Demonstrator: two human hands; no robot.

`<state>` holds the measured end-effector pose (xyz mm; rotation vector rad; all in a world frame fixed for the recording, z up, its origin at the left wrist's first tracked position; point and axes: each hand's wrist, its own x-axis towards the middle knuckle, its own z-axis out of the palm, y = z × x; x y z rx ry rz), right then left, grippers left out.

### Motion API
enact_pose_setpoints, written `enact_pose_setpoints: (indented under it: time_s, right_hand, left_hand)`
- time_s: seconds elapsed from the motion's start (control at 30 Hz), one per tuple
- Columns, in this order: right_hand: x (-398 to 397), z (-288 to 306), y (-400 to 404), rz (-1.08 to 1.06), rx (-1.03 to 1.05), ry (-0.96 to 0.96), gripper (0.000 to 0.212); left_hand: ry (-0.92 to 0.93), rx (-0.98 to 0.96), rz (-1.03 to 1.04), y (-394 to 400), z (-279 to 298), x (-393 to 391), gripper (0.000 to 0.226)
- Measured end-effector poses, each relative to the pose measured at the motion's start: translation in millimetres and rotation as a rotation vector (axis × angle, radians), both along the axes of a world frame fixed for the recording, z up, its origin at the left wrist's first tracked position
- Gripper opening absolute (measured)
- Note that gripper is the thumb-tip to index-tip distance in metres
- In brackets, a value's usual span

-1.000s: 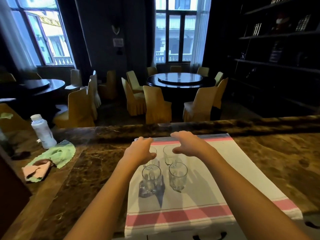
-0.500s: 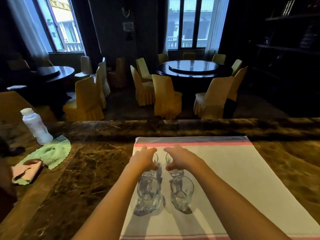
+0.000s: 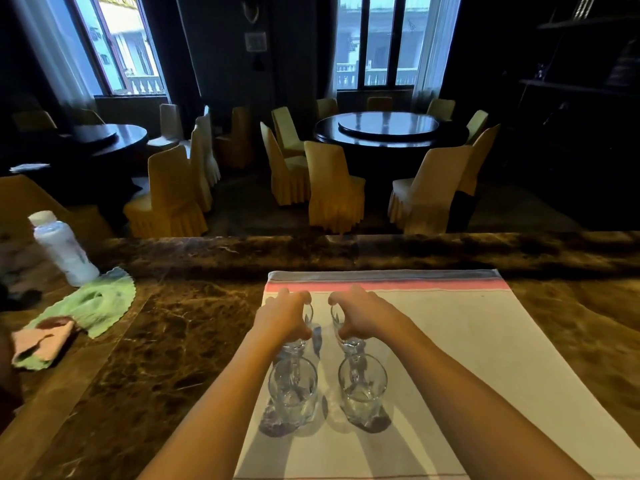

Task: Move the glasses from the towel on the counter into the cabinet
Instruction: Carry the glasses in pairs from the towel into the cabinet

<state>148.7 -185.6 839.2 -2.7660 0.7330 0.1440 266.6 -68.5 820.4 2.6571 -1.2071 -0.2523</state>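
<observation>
Four clear glasses stand in a two-by-two cluster on a white towel (image 3: 467, 348) with a pink stripe, spread on the brown marble desk (image 3: 180, 327). Left hand (image 3: 284, 318) wrapped around the far left glass (image 3: 297, 341), grip closed on its upper wall. Right hand (image 3: 358, 317) closed the same way around the far right glass (image 3: 348, 339). Whether either glass has left the towel, cannot tell. Near left glass (image 3: 292, 393) and near right glass (image 3: 362, 389) upright, untouched, just in front of the held pair. At desk's left: white bottle (image 3: 62, 249), green cloth (image 3: 93, 303), pink cloth (image 3: 41, 341).
</observation>
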Motion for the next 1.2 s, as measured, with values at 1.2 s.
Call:
enact_pose_setpoints:
  time_s: [1.2]
  right_hand:
    - [-230.8,56.2,183.1,-0.006,0.001,-0.065,0.07]
  left_hand:
    - [0.035,-0.062,-0.232,189.1,60.6,-209.3,0.064]
